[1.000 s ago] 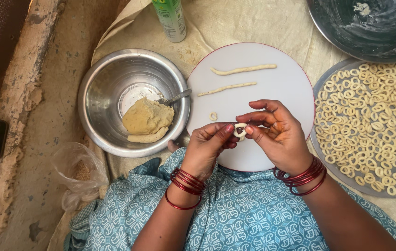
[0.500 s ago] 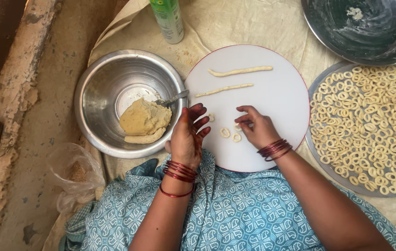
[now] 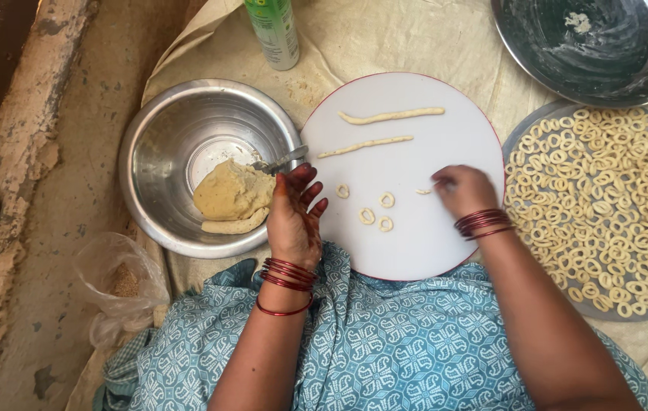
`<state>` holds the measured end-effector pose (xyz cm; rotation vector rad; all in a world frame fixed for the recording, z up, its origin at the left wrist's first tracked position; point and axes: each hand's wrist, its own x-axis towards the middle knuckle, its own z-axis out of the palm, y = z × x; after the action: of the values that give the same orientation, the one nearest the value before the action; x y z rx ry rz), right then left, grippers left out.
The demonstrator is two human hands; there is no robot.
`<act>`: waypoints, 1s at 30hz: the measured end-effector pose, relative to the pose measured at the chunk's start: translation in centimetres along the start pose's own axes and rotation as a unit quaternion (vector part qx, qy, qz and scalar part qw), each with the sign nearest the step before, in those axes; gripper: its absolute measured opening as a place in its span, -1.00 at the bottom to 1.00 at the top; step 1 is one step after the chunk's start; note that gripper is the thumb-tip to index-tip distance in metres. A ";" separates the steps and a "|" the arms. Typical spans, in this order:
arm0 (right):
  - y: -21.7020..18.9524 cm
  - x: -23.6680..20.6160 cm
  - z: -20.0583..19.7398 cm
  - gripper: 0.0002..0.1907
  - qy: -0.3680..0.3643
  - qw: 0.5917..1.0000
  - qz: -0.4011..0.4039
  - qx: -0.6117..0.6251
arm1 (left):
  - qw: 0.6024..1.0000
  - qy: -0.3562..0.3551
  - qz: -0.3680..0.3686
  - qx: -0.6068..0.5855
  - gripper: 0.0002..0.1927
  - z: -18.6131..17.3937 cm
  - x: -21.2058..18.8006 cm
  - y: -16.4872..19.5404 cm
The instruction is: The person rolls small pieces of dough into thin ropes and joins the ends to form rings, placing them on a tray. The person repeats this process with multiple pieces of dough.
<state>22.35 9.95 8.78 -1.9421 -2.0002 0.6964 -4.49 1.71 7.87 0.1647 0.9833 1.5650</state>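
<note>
Dough rings shaped on a round white board (image 3: 415,243) at frame centre.
Steel bowl (image 3: 179,144) with dough lump (image 3: 229,194) sits left; left hand (image 3: 293,217) released, fingers spread, at board's left edge; right hand (image 3: 465,190) pinches a small dough piece (image 3: 423,191); four rings (image 3: 368,216) lie between.

Dark pan (image 3: 590,46) and green bottle (image 3: 272,30) cut off at top edge.

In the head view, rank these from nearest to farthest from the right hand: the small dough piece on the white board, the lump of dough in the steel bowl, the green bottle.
From the right hand:
1. Small dough piece, on the white board, just at the fingertips.
2. Lump of dough, in the steel bowl, across the board to the left.
3. Green bottle, at the top edge, beyond the bowl.
</note>
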 end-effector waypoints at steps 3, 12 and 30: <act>-0.3 -0.5 0.6 -0.84 -0.007 0.989 -0.077 -0.128 | 1.000 0.001 0.008 -0.007 -0.47 -0.1 -0.1 0.2; -2.5 -1.3 2.5 -0.92 0.141 0.964 -0.209 -0.079 | 1.000 -0.004 0.004 0.003 -0.50 0.1 -0.2 -0.2; -1.7 -3.4 2.1 -0.88 -0.179 0.948 -0.073 -0.252 | 1.000 -0.011 0.014 -0.017 -0.55 0.1 -0.3 0.8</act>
<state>20.03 6.28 8.32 -2.0019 -2.7386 0.5705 -4.94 1.57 8.54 0.1712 0.9406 1.6012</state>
